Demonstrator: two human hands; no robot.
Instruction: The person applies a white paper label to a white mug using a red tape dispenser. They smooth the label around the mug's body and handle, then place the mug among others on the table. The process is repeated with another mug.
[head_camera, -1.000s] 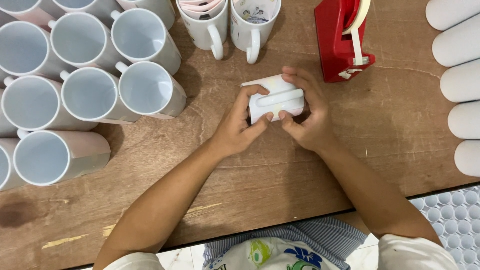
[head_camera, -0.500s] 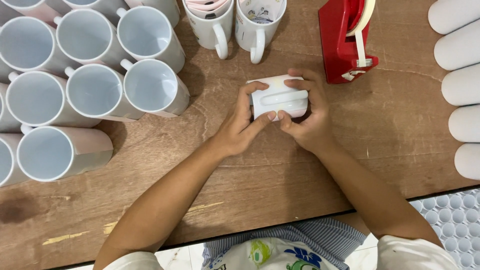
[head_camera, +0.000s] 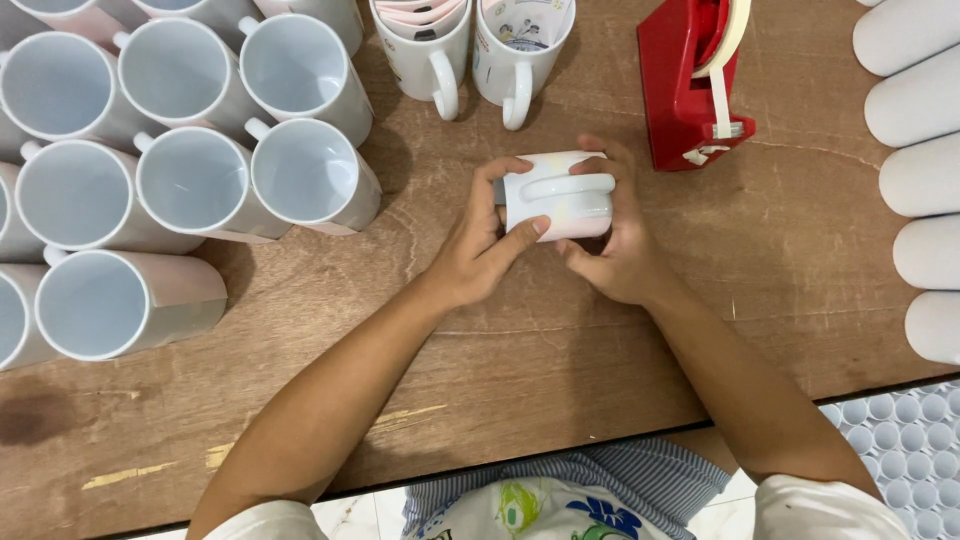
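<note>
A white mug (head_camera: 556, 195) lies on its side over the wooden table (head_camera: 500, 350), handle facing up at me, with a pale sheet wrapped round its body. My left hand (head_camera: 480, 245) grips its left end, thumb laid along the lower edge. My right hand (head_camera: 615, 240) cups its right end, fingers curled over the top. Both hands hold the mug just above the tabletop, near the middle of the view.
Several white mugs (head_camera: 195, 180) stand in rows at the left. Two mugs with paper inside (head_camera: 470, 45) stand at the back. A red tape dispenser (head_camera: 690, 80) stands right of them. White rolled cylinders (head_camera: 915, 170) line the right edge. A tray of small white cups (head_camera: 900, 430) lies below the table.
The mug has stayed between both hands; my fingers have shifted slightly round it. The view has tilted a little, so everything sits slightly lower in the frame.
</note>
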